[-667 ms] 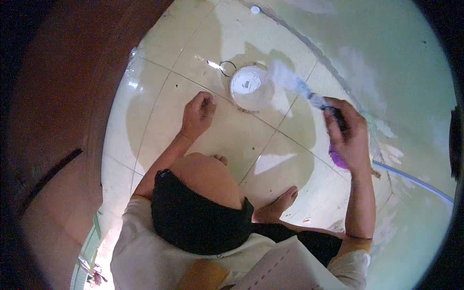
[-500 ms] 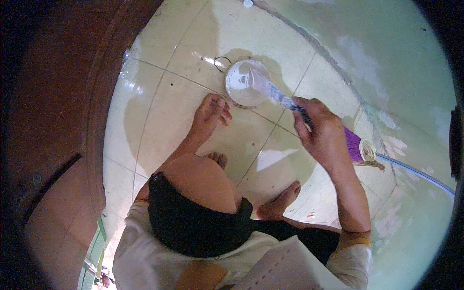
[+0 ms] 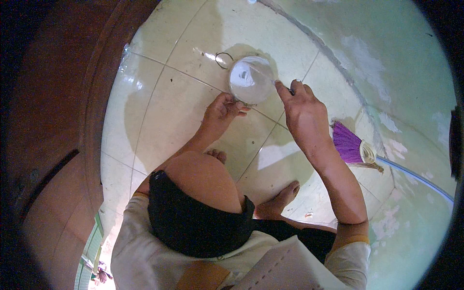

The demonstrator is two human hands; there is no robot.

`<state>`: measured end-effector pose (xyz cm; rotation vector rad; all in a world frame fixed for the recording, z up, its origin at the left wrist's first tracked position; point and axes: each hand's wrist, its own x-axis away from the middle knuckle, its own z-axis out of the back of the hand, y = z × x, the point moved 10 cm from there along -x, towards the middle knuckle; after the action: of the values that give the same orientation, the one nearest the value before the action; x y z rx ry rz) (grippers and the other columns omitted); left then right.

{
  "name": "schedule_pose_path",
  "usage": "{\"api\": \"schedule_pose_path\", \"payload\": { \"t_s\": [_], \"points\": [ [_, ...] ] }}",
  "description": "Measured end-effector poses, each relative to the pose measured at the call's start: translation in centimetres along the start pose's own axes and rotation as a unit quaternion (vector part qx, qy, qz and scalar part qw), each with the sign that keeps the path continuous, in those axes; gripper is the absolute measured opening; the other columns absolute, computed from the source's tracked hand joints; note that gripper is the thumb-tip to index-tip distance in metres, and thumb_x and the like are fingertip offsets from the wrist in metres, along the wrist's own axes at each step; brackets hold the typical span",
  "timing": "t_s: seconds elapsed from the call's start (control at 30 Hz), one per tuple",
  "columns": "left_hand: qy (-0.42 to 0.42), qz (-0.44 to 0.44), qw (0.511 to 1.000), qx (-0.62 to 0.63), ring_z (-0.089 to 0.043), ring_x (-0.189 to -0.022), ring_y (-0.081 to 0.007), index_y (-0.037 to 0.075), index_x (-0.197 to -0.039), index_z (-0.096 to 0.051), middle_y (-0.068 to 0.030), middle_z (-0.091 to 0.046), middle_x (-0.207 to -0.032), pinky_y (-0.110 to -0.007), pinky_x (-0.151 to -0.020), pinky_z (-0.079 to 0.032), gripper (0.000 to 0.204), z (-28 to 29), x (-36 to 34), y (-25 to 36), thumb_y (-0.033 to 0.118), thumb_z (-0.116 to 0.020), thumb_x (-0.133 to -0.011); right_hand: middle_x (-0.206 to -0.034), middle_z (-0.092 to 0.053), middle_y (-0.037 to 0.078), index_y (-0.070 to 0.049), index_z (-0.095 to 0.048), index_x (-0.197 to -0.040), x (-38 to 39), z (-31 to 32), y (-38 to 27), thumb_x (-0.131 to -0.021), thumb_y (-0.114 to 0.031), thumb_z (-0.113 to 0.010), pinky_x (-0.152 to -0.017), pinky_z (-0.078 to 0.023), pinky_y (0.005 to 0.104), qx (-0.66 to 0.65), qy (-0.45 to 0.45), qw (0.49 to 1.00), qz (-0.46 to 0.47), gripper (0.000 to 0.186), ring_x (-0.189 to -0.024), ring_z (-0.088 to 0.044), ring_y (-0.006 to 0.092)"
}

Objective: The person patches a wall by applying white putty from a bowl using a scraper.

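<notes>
A round tub (image 3: 230, 88) with white paste (image 3: 244, 77) inside stands on the tiled floor in front of me. My left hand (image 3: 223, 110) is at its near left edge, thumb and fingers closed against the side. My right hand (image 3: 303, 107) grips the dark handle of a putty knife (image 3: 265, 75), palm down, to the right of the tub. The knife's thin, white-smeared blade reaches over the rim into the tub and is seen nearly edge-on. Most of its handle is hidden by my fingers.
A dark thin ring (image 3: 224, 60) lies left of the tub. On the right, a purple broom (image 3: 349, 144) with a blue handle rests by the patchy green wall (image 3: 367, 67). Brown wood panelling (image 3: 53, 121) borders the left. My bare foot (image 3: 280, 200) is on the tiles.
My left hand has moved forward and right to the tub's edge. The right hand has gone forward and slightly left, and the knife blade has turned from flat to nearly edge-on.
</notes>
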<state>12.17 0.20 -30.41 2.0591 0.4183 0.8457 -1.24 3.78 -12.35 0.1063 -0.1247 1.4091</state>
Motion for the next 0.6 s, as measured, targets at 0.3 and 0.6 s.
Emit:
{"api": "schedule_pose_path", "payload": {
  "t_s": [0.3, 0.6],
  "points": [
    [0.013, -0.061, 0.989, -0.133, -0.058, -0.093, -0.0087, 0.001, -0.105, -0.049, -0.0054, -0.062, -0.099, -0.024, -0.079, -0.047, 0.013, -0.2, 0.8, 1.5, 0.002, -0.057, -0.096, -0.091, -0.059, 0.017, -0.003, -0.059, -0.116, 2.3, -1.7, 1.3, -0.086, -0.007, -0.058, -0.068, -0.055, 0.0437, -0.144, -0.045, 0.983, -0.101, 0.03, -0.079, -0.065, 0.0348],
    [0.015, -0.068, 0.99, -0.123, -0.057, -0.09, -0.0076, 0.0, -0.103, -0.048, -0.0049, -0.061, -0.094, -0.023, -0.076, -0.046, 0.012, 0.1, 0.8, 1.6, 0.004, -0.057, -0.097, -0.104, -0.065, 0.023, -0.001, -0.063, -0.111, 3.3, -3.5, 0.9, -0.091, -0.014, -0.059, -0.078, -0.053, 0.0428, -0.374, -0.002, 0.916, -0.146, 0.023, -0.089, -0.065, 0.0406]
  ]
}}
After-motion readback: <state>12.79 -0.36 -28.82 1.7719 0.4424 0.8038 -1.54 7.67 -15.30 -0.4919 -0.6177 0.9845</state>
